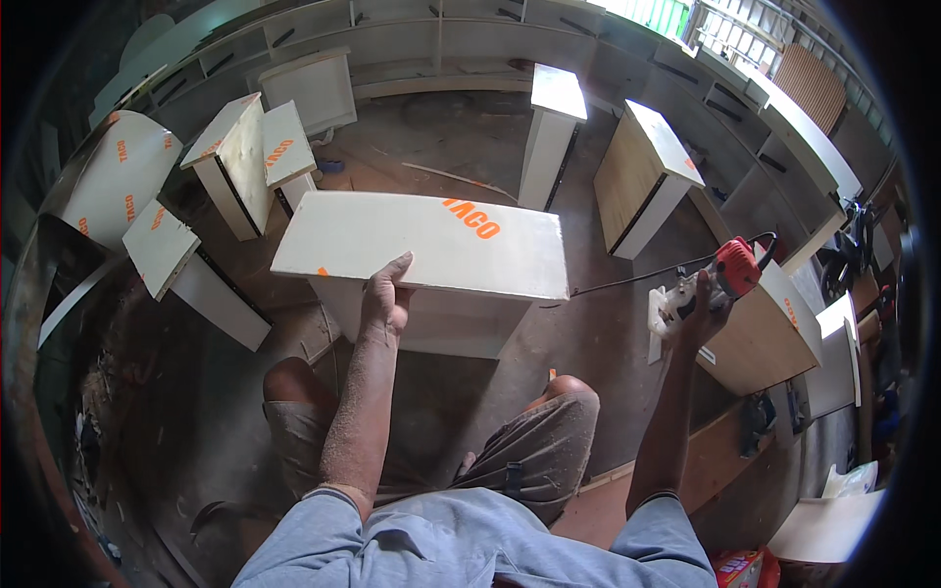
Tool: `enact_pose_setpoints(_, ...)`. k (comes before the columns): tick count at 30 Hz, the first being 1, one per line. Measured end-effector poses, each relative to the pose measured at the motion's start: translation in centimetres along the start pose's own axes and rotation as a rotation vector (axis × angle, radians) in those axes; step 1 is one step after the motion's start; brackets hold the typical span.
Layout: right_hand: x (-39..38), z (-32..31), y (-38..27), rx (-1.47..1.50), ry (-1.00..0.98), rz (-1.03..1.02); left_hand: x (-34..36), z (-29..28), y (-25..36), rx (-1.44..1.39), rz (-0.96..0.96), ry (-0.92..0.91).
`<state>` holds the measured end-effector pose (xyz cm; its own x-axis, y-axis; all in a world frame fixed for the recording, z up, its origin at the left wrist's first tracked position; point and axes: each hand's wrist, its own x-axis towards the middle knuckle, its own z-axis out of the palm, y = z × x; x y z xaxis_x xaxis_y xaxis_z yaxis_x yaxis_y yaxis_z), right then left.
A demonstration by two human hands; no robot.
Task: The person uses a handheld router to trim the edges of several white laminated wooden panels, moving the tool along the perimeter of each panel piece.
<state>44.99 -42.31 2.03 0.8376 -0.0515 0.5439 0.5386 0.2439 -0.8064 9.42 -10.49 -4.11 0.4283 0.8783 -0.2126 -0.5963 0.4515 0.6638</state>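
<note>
Under the left hand (385,299) lies a white cabinet box (421,250) with orange lettering on its top panel; the fingers (397,269) lie flat and slightly spread on the near edge of that panel, pressing on it rather than closing around it. The box stands on the dusty floor (470,127) just beyond the person's bent knees.

Off to the right of those fingers, well apart from the box, the right hand (701,314) is raised and wrapped around a red and white power tool (711,279); its fingers are clamped on the tool's body. A black cord (627,279) runs from the tool back toward the right end of the box. Just beyond and below the right hand sits a wood-faced panel (765,338).

Farther from both hands, several more white boxes stand on the floor: two tall ones (554,132) straight ahead and to the right, and a cluster of smaller ones (245,162) ahead to the left of the left hand. A long run of white shelving (441,39) curves along the far side of the room.
</note>
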Motion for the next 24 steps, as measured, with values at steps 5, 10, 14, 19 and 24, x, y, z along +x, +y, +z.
enact_pose_setpoints(5,-0.7,-2.0,0.3,-0.041,0.003,-0.108,1.1,0.8,0.6,0.037,-0.105,-0.124)
enact_pose_setpoints(10,-2.2,-1.7,-2.2,-0.013,-0.028,0.054,7.5,1.0,1.4,0.099,-0.146,-0.307)
enact_pose_setpoints(14,-3.8,0.1,-3.7,-0.002,-0.092,0.107,14.4,-0.2,2.8,0.155,-0.055,-0.363)
enact_pose_setpoints(19,-5.6,1.4,-4.2,0.072,-0.185,0.182,18.7,1.3,3.6,0.322,-0.176,-0.440)
enact_pose_setpoints(24,-9.1,6.4,-6.7,0.237,-0.333,0.292,19.8,-0.2,5.0,0.520,-0.120,-0.217)
